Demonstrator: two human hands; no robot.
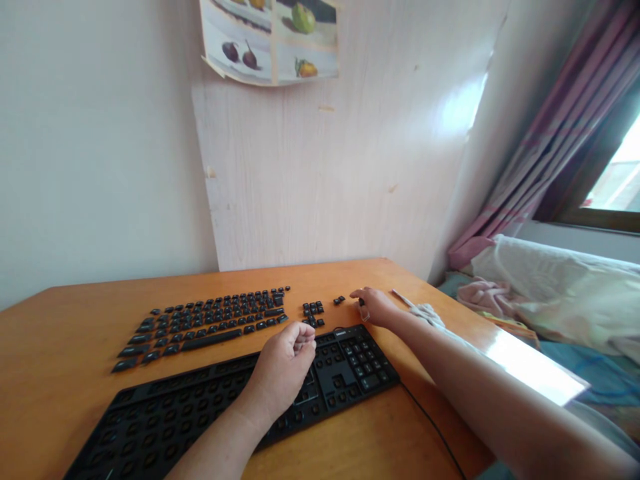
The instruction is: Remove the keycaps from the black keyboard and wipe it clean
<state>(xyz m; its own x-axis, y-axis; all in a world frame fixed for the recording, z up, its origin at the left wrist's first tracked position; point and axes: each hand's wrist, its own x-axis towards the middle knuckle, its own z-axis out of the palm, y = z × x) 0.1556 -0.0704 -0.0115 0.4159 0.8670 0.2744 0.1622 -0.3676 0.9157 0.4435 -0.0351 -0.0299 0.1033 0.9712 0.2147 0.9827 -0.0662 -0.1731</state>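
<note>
A black keyboard (330, 373) lies at a slant along the front of the table. Most of its left and middle part is bare of keycaps, while the number pad at the right keeps several. Over its middle is my left hand (290, 353), fingers curled closed; what they hold, if anything, is hidden. Beyond the keyboard's right end, my right hand (377, 307) is low over the table, closed around a small tool with a thin wire loop (365, 313), which looks like a keycap puller. Just left of it sit two loose keycaps (339, 300).
Removed keycaps (215, 317) lie in rows behind the keyboard, with a smaller group (313, 308) right of them. A thin stick (401, 297) and a greyish cloth (427, 315) are at the right. The keyboard cable (433, 427) runs toward the front edge. Bedding (565, 287) is beyond the table.
</note>
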